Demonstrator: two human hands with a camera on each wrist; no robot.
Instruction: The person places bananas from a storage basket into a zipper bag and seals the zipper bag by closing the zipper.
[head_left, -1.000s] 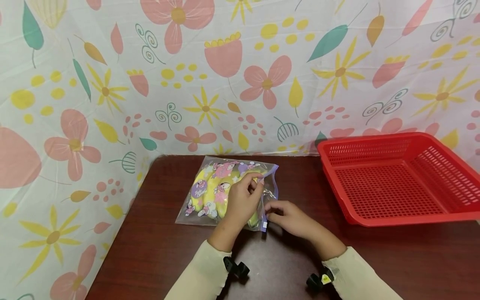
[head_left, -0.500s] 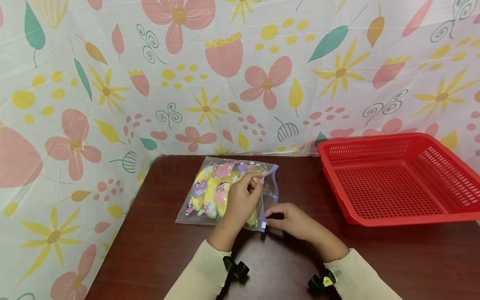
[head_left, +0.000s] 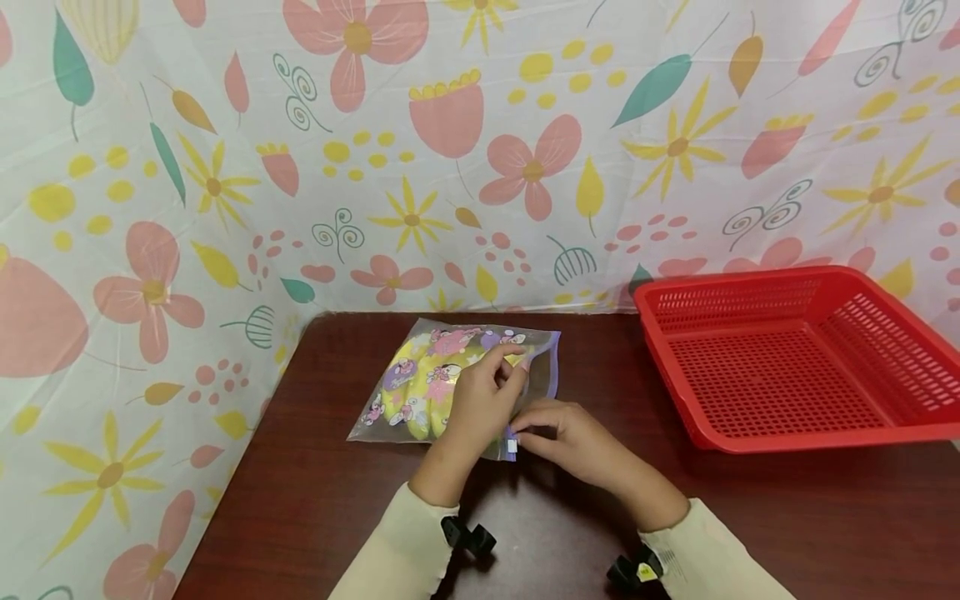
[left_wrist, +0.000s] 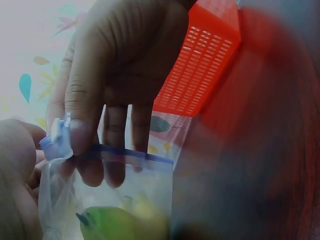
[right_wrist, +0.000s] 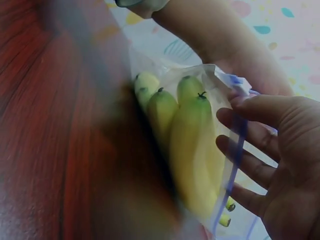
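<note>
A clear zip bag [head_left: 401, 423] with pink and purple cartoon prints lies on the table. Several yellow-green bananas [right_wrist: 192, 150] are inside it. My left hand [head_left: 482, 404] lies over the bag, its thumb and forefinger pinching near the purple zip edge. At the near end of that edge, my right hand [head_left: 573, 437] pinches the zip by its white slider [left_wrist: 59, 137]. The right wrist view shows the right thumb at the slider and the other fingers spread along the purple strip [right_wrist: 231, 185]. Part of the bag is hidden beneath the left hand.
To the right stands a red plastic basket [head_left: 678, 387] with slotted walls. The dark wooden table [head_left: 300, 517] meets a flower-printed cloth [head_left: 450, 275] at the back and left. Black wrist cameras [head_left: 468, 536] sit on both sleeves.
My right fingers have come up to the slider and taken hold of it. The bag's near zip corner has shifted left with them, while my left hand has stayed almost in place.
</note>
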